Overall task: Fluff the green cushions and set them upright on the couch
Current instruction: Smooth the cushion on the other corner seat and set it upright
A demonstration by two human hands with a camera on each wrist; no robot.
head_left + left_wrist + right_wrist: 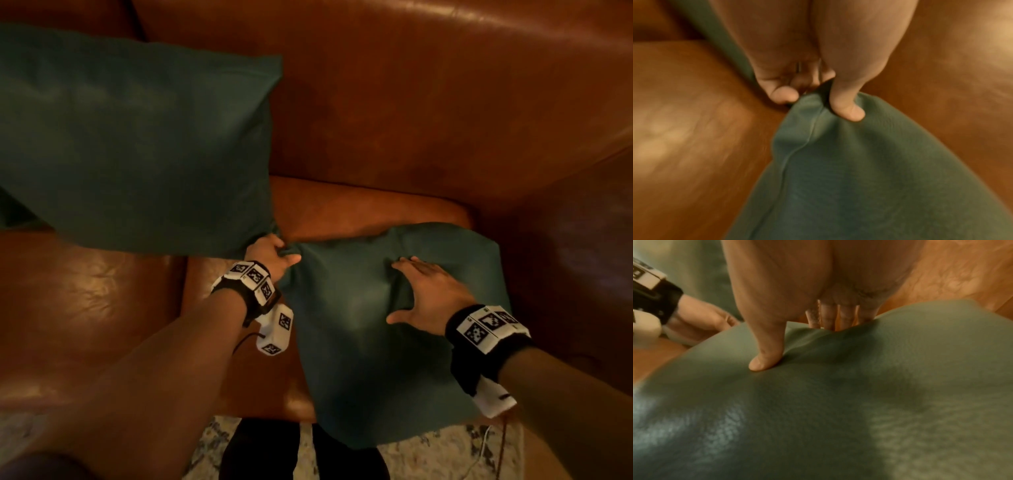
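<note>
Head view: one cushion (137, 137) is already propped upright on the couch (411, 102), while the second cushion (376, 359), lying flat, is pinched at its corner by the left hand (270, 255) and pressed by the flat, spread right hand (431, 298).

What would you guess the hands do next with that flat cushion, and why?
Probably tip the flat cushion up against the couch back. It lies on the seat, the left hand pinching its corner and the right hand pressing its face, while the other cushion leans upright.

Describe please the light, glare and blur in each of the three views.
Head view: dim warm light, glare on the couch backrest, fairly sharp. Left wrist view: couch motion-blurred, left hand and cushion corner clearer. Right wrist view: soft overall, cushion foreground blurred, right hand clearest.
</note>
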